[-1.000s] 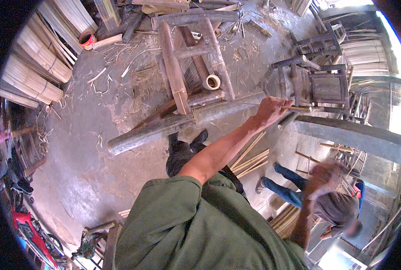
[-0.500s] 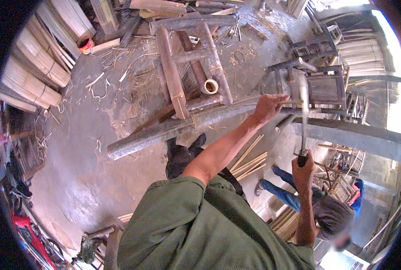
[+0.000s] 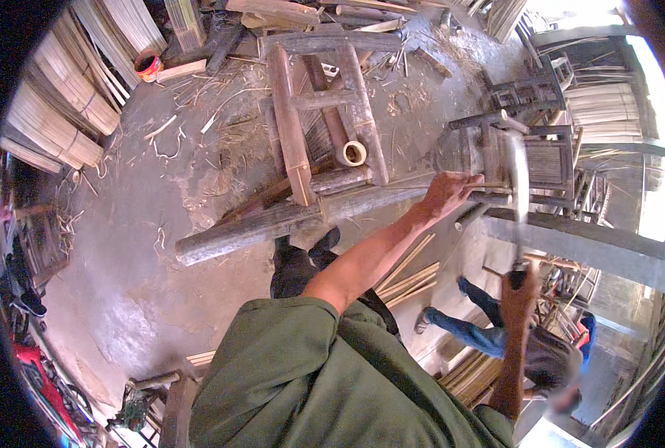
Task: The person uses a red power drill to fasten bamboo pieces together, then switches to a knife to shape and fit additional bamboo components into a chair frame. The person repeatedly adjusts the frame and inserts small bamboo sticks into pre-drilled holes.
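My left hand [image 3: 446, 193] is stretched out ahead, its fingers pinching a thin wooden or bamboo stick [image 3: 489, 185] that points right. A machete [image 3: 521, 179] with a long, bright blade, blurred by motion, stands to the right of that stick. Its dark handle is wrapped by my right hand [image 3: 519, 295]. The blade is close beside the stick's far end; whether they touch I cannot tell. Just left of my left hand runs a thick bamboo pole [image 3: 250, 233], which is part of or lies against an upturned bamboo frame [image 3: 295, 127].
A co-worker in blue jeans [image 3: 467, 332] is low at the right. Pale strips [image 3: 411, 282] lie on the floor below my left arm. Bamboo chairs [image 3: 534, 160] stand at the right, beyond a grey beam [image 3: 601, 250]. Bundled slats [image 3: 56, 123] and a red tub [image 3: 148, 67] sit far left.
The machete has moved slightly right, away from the stick that its blade overlapped before. My right hand has shifted a little right and down. The left hand keeps its pinch on the stick.
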Demonstrator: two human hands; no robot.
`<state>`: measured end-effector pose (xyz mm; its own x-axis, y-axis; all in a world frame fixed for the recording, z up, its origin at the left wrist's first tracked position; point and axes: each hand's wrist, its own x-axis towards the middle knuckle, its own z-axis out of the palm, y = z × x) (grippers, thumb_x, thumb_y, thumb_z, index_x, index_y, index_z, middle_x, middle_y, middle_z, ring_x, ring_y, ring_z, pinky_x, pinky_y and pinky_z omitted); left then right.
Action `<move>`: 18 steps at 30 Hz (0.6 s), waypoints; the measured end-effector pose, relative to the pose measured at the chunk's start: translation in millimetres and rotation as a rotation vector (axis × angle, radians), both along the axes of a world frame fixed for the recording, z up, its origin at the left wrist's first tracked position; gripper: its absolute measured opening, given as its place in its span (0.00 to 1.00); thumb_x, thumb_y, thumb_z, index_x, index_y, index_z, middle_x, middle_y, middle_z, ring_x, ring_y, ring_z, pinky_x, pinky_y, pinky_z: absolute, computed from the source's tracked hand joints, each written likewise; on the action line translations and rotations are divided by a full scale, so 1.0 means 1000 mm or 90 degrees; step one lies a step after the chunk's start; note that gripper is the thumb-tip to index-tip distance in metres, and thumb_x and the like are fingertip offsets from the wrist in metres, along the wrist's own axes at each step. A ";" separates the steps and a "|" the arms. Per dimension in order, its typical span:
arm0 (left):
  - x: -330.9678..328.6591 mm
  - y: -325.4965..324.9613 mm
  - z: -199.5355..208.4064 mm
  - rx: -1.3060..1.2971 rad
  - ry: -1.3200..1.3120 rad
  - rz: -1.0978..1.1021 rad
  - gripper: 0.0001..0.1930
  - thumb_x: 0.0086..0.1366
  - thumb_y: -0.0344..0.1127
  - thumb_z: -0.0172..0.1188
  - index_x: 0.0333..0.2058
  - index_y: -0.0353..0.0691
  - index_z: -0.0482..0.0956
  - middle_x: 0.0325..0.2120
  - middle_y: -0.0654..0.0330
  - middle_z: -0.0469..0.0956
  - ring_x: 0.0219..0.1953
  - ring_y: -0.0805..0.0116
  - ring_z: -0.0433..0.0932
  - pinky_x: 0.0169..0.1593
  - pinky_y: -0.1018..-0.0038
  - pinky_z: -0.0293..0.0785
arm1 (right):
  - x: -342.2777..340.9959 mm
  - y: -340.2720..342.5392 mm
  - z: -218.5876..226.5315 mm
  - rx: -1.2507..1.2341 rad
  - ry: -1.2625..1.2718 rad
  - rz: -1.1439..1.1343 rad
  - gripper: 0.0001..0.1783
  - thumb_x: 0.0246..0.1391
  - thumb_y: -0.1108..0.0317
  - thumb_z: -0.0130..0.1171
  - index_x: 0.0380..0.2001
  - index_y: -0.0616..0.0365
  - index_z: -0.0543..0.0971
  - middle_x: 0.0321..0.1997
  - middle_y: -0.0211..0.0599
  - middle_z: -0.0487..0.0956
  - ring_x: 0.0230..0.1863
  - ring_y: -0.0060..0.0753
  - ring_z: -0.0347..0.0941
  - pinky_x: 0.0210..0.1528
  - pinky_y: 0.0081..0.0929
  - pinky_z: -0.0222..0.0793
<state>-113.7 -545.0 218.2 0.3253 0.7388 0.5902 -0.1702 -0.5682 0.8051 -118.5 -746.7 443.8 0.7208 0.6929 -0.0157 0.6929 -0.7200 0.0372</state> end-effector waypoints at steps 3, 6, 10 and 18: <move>-0.007 -0.002 0.013 -0.016 0.018 -0.033 0.06 0.65 0.35 0.54 0.31 0.41 0.75 0.17 0.53 0.71 0.17 0.53 0.72 0.22 0.61 0.68 | 0.024 0.010 0.052 0.378 -0.072 -0.038 0.12 0.53 0.65 0.60 0.39 0.60 0.75 0.30 0.38 0.76 0.31 0.25 0.70 0.33 0.24 0.67; -0.008 0.000 0.009 -0.037 0.008 -0.043 0.05 0.65 0.35 0.54 0.32 0.42 0.75 0.17 0.54 0.71 0.18 0.54 0.73 0.22 0.61 0.67 | 0.011 0.042 0.089 0.708 0.027 -0.081 0.10 0.54 0.62 0.56 0.30 0.57 0.73 0.21 0.30 0.69 0.22 0.23 0.63 0.24 0.22 0.61; -0.004 -0.001 0.006 -0.040 -0.039 -0.032 0.05 0.64 0.35 0.55 0.37 0.45 0.77 0.17 0.54 0.71 0.17 0.55 0.72 0.21 0.62 0.68 | -0.017 0.030 0.044 0.381 -0.009 -0.069 0.14 0.49 0.64 0.59 0.36 0.61 0.73 0.24 0.39 0.72 0.25 0.36 0.69 0.29 0.32 0.65; 0.003 0.002 -0.013 -0.090 0.036 -0.039 0.10 0.61 0.32 0.58 0.42 0.50 0.79 0.21 0.55 0.75 0.18 0.56 0.74 0.20 0.64 0.69 | 0.026 0.037 0.096 0.633 -0.016 0.063 0.14 0.60 0.60 0.52 0.25 0.56 0.73 0.18 0.28 0.69 0.17 0.24 0.61 0.20 0.25 0.62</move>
